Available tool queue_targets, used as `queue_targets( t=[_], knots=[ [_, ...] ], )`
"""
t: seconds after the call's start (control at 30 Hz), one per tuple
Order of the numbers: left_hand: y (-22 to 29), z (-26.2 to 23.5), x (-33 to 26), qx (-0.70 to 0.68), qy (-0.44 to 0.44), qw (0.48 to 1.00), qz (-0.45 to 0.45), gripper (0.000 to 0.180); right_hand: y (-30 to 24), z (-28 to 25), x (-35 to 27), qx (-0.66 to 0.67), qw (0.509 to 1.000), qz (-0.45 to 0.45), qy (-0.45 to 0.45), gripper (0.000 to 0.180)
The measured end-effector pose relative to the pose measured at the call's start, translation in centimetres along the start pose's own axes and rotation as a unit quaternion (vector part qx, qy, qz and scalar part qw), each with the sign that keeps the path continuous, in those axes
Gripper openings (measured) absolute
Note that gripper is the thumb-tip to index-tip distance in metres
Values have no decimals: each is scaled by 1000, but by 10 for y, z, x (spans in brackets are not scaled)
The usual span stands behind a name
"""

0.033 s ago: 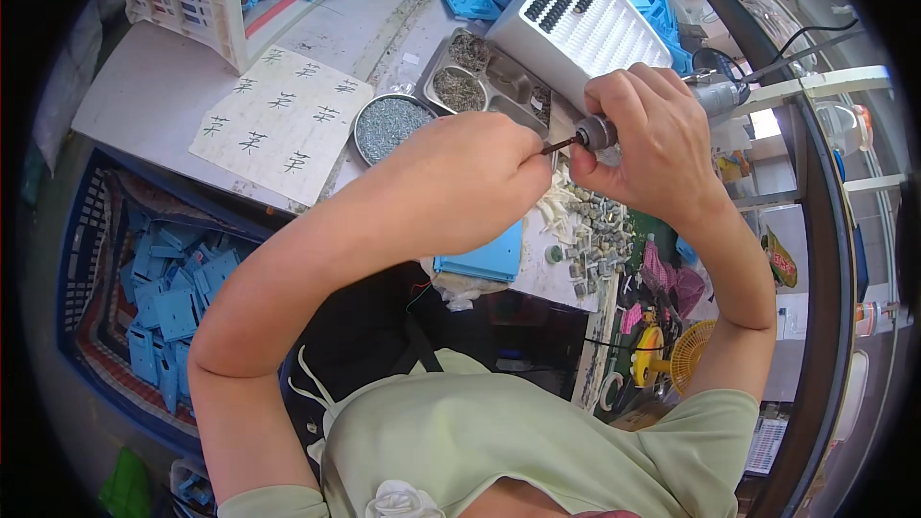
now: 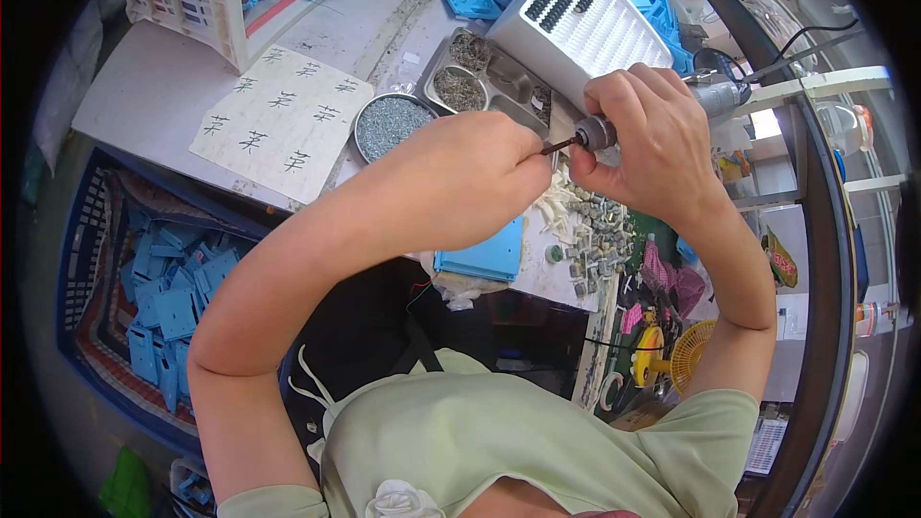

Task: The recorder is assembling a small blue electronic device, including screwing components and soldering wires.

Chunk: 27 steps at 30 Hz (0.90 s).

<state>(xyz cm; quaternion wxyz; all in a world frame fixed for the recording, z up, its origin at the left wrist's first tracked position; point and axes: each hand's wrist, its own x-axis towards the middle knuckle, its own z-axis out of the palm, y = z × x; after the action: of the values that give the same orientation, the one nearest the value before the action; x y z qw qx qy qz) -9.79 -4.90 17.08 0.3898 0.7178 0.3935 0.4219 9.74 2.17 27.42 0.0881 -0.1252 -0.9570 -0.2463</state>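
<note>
My right hand (image 2: 652, 134) is closed round an electric screwdriver (image 2: 597, 132) with a grey body, held level above the table. Its thin dark bit (image 2: 560, 145) points left at the fingertips of my left hand (image 2: 480, 168). That hand is closed in a pinch by the bit's tip; whatever sits between its fingers is hidden. Below it lies a light blue plastic casing (image 2: 484, 257) on a whitish pad at the table's near edge. Small metal parts (image 2: 600, 230) and whitish slender pieces (image 2: 554, 209) are heaped under my right hand.
Left of my wrist stands a round dish of small grey bits (image 2: 389, 127), beside a metal compartment tray (image 2: 513, 82). Paper with handwriting (image 2: 278, 120) lies further left. A white box with rows of black pieces (image 2: 576, 10) stands behind. Blue casings fill a floor basket (image 2: 86, 259).
</note>
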Motion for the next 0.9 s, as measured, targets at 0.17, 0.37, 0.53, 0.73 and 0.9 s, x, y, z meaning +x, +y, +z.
queue_targets(
  t=[0.17, 0.37, 0.53, 0.73, 0.9],
  knots=[
    [1, -5, 4, -144, -84, 985, -49, 32, 0, 1, -2, -6, 1000, -7, -1, 44],
    [-9, 2, 6, -97, -67, 993, -22, 33, -2, 1, -4, -10, 1000, 0, -23, 45],
    [-18, 10, 6, -115, -29, 990, 79, 34, -3, 3, -2, -7, 1000, -4, -18, 45],
    [-18, -14, 13, -494, -291, 795, -201, 36, -4, -1, -2, -2, 1000, -8, -16, 46],
    [-19, 9, 3, -79, -71, 993, 47, 34, -7, 6, -2, -17, 999, -18, -21, 45]
  ],
)
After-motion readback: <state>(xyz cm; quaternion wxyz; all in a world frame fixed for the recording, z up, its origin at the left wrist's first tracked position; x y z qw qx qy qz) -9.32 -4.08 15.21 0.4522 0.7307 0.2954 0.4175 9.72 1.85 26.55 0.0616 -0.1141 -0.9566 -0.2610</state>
